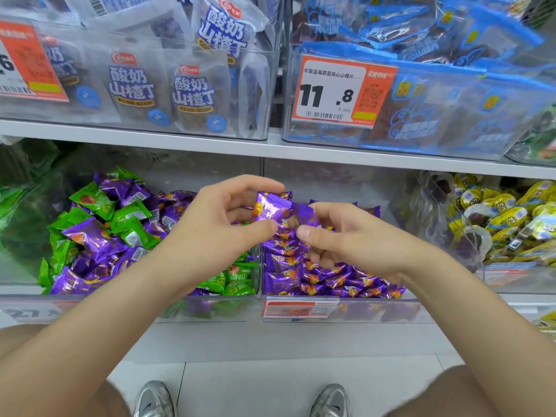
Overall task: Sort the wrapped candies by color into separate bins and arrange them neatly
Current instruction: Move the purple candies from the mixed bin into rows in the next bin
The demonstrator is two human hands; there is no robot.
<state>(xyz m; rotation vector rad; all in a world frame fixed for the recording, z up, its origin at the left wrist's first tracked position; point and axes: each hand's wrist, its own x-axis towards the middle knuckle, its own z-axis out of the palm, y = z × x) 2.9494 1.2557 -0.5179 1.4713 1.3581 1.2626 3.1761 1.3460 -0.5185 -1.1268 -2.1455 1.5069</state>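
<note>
- Mixed bin (120, 310), on the left: green candies (129, 218) and purple ones lie jumbled together, not yet sorted.
- Left hand (216, 224) pinches the held purple candy (272, 209) between thumb and forefinger, with its long axis running left to right.
- Right hand (346, 236) pinches the wrapper's right end. I cannot tell whether that is a second candy.
- Purple bin (376, 311) lies directly below both hands, nearer the right hand. Its purple rows (331, 278) look tidy, and the way down seems unobstructed.
- Yellow packs (505, 218) sit well apart on the far right.
</note>
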